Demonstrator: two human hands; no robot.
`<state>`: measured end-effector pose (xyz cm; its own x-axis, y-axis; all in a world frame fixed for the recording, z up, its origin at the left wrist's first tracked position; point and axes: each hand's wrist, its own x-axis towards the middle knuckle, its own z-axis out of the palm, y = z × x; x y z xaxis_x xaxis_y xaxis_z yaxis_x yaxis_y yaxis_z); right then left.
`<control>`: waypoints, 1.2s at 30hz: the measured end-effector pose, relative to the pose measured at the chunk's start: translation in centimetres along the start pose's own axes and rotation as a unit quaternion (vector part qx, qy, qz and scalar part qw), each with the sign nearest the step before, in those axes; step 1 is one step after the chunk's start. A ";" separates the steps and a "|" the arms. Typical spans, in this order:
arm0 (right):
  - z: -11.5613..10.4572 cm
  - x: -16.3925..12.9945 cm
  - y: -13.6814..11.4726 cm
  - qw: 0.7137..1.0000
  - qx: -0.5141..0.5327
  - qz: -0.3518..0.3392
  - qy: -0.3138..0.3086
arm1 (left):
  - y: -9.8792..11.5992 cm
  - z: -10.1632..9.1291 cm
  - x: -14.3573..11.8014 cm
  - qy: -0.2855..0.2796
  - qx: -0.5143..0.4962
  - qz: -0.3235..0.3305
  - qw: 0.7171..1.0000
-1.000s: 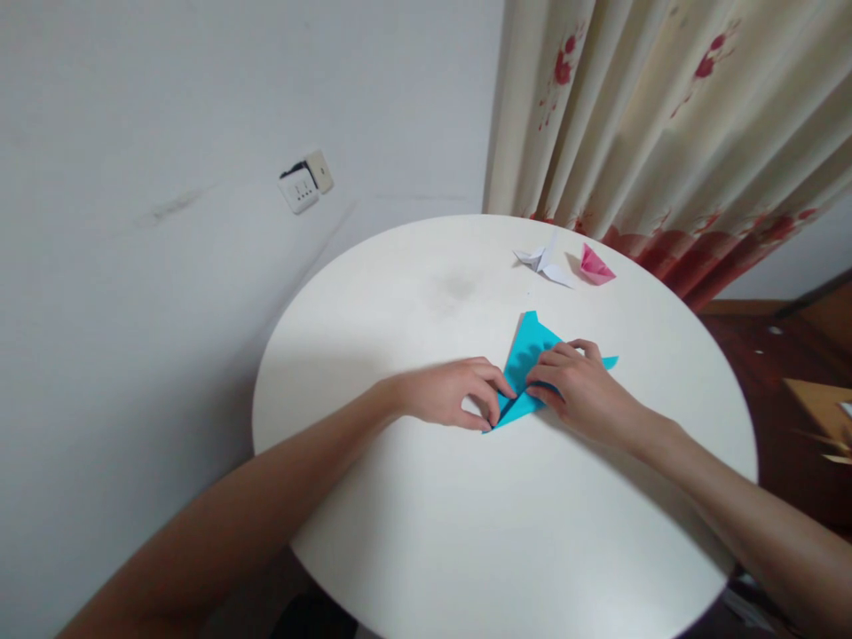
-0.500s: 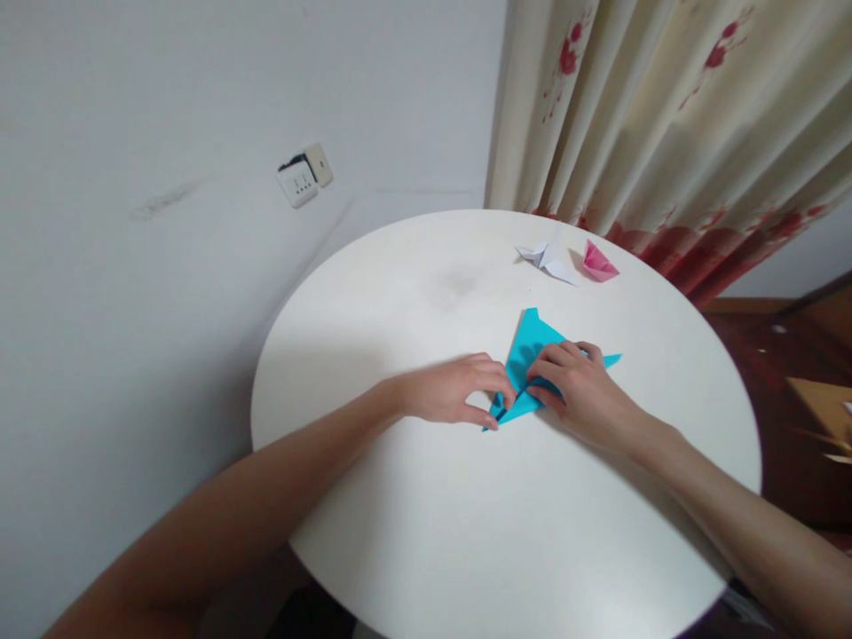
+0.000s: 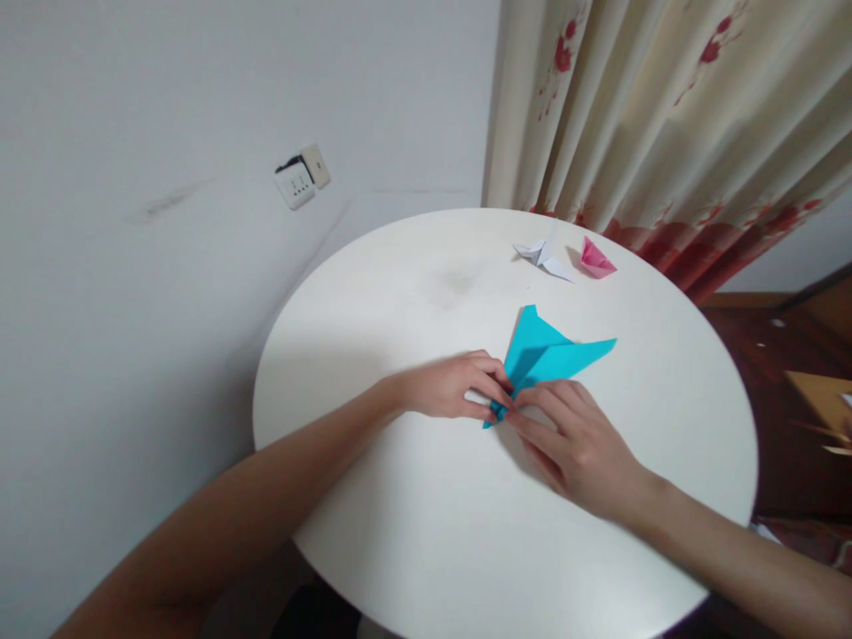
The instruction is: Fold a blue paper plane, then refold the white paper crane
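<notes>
Sliding back now, my right hand (image 3: pixel 576 444) has come off the top of the blue paper (image 3: pixel 542 359) and dropped toward its near tip, so far more of the sheet shows than a second ago, including the long point reaching right.

Biggest thing first: the round white table (image 3: pixel 413 524), with the flowered curtain (image 3: pixel 666 115) hanging behind it and the wall socket (image 3: pixel 301 180) up on the left. On the far side of the tabletop sit two finished pieces, a white folded figure (image 3: pixel 542 254) and, just beside it, a small pink one (image 3: pixel 595 259), well apart from where I'm working.

Then the blue paper itself, lying flat near the middle of the table, already folded into a narrow, pointed shape with a crease running down it. So the early folds look done; the near tip is where the work is, and it is nowhere near the finished shapes at the back.

Now the hands. My left hand (image 3: pixel 447 390) rests on the table at the paper's left edge, fingers curled and pressing down at the tip. My right meets it from the other side, fingers stretched flat and close together, tips on the same corner. Whether either hand is actually pinching a flap there, I can't quite tell, since the tip is hidden under my fingers.
</notes>
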<state>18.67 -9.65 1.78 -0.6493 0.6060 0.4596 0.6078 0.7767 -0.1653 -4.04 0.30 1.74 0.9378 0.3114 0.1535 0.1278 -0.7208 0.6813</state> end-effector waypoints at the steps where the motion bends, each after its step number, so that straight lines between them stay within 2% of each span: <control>1: 0.2 -0.2 -0.3 1.000 0.011 -0.013 -0.006 | 0.0 0.0 0.0 0.003 -0.003 0.000 1.000; 4: 0.7 0.0 -0.2 1.000 0.010 -0.015 -0.003 | -0.1 0.1 0.0 0.015 -0.019 -0.010 1.000; 9: 0.9 1.1 0.7 0.999 -0.015 -0.031 -0.023 | -0.2 0.7 -0.2 0.066 -0.081 -0.065 0.992; 14: 1.3 1.9 0.7 0.997 -0.036 -0.044 -0.060 | -0.6 1.0 -0.3 0.074 -0.077 -0.068 0.992; 23: 2.2 2.1 0.6 0.998 -0.009 -0.031 -0.057 | -0.7 0.9 -0.3 0.058 -0.074 -0.076 0.993; 33: 1.8 2.9 -0.3 0.992 0.049 0.096 -0.060 | -0.8 0.7 -0.3 0.035 -0.091 -0.053 0.994; 36: 1.8 3.2 -0.3 0.991 0.044 0.112 -0.060 | -0.5 0.6 -0.3 0.036 -0.087 -0.058 0.994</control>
<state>15.58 -7.67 1.69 -0.5564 0.7763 0.2963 0.7034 0.6298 -0.3295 -4.23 0.21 0.96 0.8941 0.4332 0.1134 0.1694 -0.5616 0.8099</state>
